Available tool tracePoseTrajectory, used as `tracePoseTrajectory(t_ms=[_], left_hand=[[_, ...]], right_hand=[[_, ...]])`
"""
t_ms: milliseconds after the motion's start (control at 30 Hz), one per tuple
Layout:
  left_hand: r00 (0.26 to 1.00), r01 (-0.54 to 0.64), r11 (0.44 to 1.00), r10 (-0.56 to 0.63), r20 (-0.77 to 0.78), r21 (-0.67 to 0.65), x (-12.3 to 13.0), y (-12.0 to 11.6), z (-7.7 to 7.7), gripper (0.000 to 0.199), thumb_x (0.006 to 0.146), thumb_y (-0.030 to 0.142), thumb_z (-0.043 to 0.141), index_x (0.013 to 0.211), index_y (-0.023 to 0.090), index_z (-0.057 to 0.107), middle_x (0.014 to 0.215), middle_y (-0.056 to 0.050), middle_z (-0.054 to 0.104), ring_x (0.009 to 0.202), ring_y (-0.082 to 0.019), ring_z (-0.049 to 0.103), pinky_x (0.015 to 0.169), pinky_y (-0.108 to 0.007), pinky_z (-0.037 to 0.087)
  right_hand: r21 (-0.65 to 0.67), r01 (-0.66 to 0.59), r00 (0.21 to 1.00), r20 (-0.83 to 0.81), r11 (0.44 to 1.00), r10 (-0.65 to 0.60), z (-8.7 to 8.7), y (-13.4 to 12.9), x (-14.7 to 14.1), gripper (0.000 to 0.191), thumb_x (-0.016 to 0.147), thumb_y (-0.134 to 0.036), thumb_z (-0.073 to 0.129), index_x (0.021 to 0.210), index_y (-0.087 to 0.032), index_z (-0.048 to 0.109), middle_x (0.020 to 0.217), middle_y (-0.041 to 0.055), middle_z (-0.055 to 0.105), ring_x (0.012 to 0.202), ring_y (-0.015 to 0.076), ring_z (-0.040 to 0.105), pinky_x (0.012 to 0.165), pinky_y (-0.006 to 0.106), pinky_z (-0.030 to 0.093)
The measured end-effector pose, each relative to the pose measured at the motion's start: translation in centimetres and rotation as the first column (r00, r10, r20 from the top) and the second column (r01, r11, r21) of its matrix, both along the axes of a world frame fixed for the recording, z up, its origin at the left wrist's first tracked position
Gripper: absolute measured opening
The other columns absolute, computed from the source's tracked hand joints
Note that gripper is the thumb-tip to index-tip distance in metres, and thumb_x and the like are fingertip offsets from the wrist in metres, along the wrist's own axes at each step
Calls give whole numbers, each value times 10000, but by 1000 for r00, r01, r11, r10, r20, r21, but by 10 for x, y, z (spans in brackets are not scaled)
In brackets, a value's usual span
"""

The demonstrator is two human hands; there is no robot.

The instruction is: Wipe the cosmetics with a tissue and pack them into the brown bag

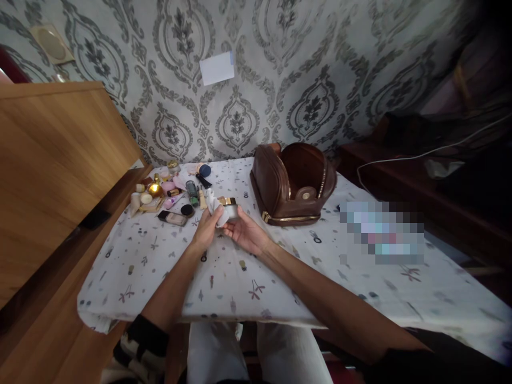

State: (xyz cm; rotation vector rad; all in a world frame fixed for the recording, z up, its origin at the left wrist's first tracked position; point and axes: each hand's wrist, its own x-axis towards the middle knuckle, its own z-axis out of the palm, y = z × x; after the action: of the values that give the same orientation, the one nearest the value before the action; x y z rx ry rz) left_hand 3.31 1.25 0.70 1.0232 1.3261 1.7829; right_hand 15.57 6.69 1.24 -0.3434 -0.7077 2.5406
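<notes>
Cabinet (60, 170) fills my far left, its wooden side standing close against the left edge of the cloth-covered table (224, 290), so I read that end as tight. Cosmetics (156, 190) crowd the table's back left corner, their labels too small for me to read. The left hand (206, 229) grips a crumpled white cloth (218, 216); on the wall (272, 32) beyond, I cannot make out any writing on a white card (217, 68). Between both hands, just right of that cloth, sits a gold-lidded jar (231, 211), with the right hand (248, 232) closed around its right side, thumb at the side and fingers underneath. I have a broad stretch of table from there to its near edge. A brown bag (286, 184), unzipped, stands near, right of the right hand. Farther right, table surface runs past a pixelated patch (382, 232).
</notes>
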Motion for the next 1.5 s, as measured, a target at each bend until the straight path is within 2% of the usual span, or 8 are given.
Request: tracePoseTrajectory(t_ms=[100, 300, 567, 833, 1000, 1167, 1367, 1500], left_hand=[[999, 30, 999, -30, 32, 28, 1, 0, -2, 475, 755, 481, 748, 1117, 204, 615, 1034, -50, 656, 970, -173, 633, 852, -275, 519], [993, -6, 998, 13, -117, 60, 4, -4, 3, 585, 740, 393, 790, 1233, 233, 518, 1028, -10, 609, 902, -133, 599, 804, -237, 509], [897, -117, 992, 126, -423, 49, 8, -9, 6, 395, 861, 456, 653, 1135, 183, 574, 948, -32, 641, 852, -155, 601, 780, -255, 490], [917, -319, 948, 312, -248, 15, -1, -3, 5, 541, 864, 642, 536, 1032, 148, 679, 955, -83, 714, 969, -234, 656, 886, -327, 486], [973, -176, 984, 175, -152, 10, -2, 1, -1, 524, 851, 612, 584, 1122, 171, 665, 1114, -89, 696, 1106, -235, 627, 956, -316, 475], [981, -22, 1000, 21, -192, -6, 2, -3, 0, 568, 768, 476, 748, 1228, 201, 561, 1121, -71, 667, 982, -198, 647, 838, -281, 520], [882, -159, 987, 159, -444, 38, 5, -8, 4, 377, 854, 446, 652, 1123, 190, 583, 949, -37, 677, 891, -177, 630, 824, -272, 502], [894, -244, 968, 248, -374, 58, 3, -5, 2, 418, 908, 534, 530, 1071, 162, 630, 989, -74, 695, 983, -212, 637, 874, -293, 491]], right_hand=[[-14, 55, 998, 22, 998, -55, -3, 1, -3, 262, 945, -408, 586, 979, -161, 666, 770, 27, 708, 669, 116, 647, 638, 208, 551], [4, 213, 972, 102, 977, -212, -10, 2, -6, 171, 921, -331, 634, 892, -174, 695, 813, 11, 735, 692, 112, 645, 666, 223, 562], [142, 157, 986, 34, 977, -164, -11, 1, -3, 303, 809, -481, 722, 883, -187, 741, 823, 5, 738, 720, 137, 632, 691, 254, 534], [46, 125, 992, 4, 991, -125, -6, -1, 0, 186, 873, -347, 675, 960, -188, 717, 914, 22, 747, 774, 151, 661, 661, 251, 526], [-71, 117, 993, 37, 991, -115, 1, 3, 3, 177, 940, -323, 583, 904, -186, 688, 782, 40, 723, 688, 158, 653, 652, 270, 555], [-137, 141, 989, 72, 981, -132, 0, 7, 3, 209, 951, -292, 564, 798, -186, 659, 715, 37, 686, 666, 147, 633, 659, 261, 560], [-72, 114, 993, 9, 991, -114, 0, 3, 3, 176, 927, -329, 612, 893, -179, 697, 821, 15, 707, 741, 128, 639, 694, 234, 552], [-53, 100, 995, -12, 994, -101, 0, 2, 4, 135, 913, -262, 623, 996, -175, 684, 925, 29, 726, 782, 148, 660, 691, 260, 563]])
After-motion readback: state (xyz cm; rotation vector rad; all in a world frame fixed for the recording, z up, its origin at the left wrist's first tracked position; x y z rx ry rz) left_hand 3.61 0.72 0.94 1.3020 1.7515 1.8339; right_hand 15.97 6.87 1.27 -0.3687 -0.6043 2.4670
